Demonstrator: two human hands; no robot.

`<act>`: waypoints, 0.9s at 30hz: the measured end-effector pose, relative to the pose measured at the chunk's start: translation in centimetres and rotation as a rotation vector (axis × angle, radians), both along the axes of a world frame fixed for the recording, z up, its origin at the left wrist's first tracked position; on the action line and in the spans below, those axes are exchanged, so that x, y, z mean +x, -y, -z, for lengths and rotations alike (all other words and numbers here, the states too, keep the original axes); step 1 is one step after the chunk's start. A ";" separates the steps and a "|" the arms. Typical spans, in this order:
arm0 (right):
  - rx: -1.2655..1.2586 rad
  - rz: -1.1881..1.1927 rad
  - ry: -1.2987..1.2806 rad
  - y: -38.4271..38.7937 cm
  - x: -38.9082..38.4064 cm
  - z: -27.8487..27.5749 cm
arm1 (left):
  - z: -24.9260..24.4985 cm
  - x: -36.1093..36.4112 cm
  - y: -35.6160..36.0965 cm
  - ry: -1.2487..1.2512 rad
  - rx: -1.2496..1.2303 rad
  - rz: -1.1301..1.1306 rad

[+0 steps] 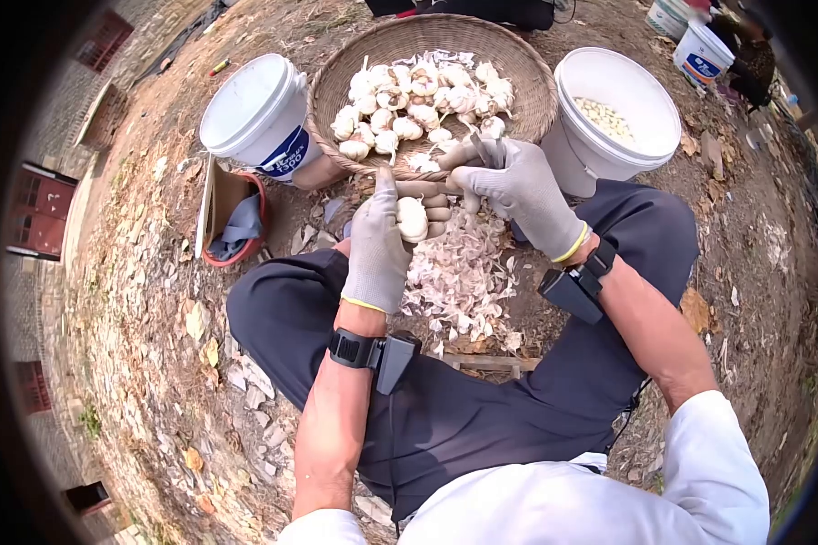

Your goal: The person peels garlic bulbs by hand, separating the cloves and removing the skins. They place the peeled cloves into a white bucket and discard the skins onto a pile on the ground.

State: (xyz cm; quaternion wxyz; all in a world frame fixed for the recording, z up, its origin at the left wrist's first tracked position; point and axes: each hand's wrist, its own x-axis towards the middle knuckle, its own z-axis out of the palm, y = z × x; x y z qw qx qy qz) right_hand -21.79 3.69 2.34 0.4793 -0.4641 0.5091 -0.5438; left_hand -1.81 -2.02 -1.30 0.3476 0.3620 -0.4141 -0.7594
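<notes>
A pale garlic bulb point(413, 220) rests in the palm of my left hand point(379, 238), its gloved fingers curled behind it and the thumb pointing up. My right hand point(515, 186), in a matching grey glove, is at the front rim of the basket, its fingers bent together. A thin greyish shape shows by those fingers, but I cannot make out whether it is a tool or a fingertip. Several whole garlic bulbs point(424, 95) are heaped in the wide woven basket point(332, 68). Below my hands, papery garlic skins point(463, 282) cover the ground between my legs.
On the right, a white bucket point(568, 154) holds peeled cloves point(604, 118). A lidded white bucket point(254, 109) stands left of the basket, near a red tub point(262, 222) with dark cloth. More buckets point(703, 53) and another person point(754, 59) are at the far right.
</notes>
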 end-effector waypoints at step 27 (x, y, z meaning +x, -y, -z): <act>0.103 -0.062 0.108 0.0 1.7 0.8 | -0.4 -0.4 -0.6 0.113 -0.376 0.116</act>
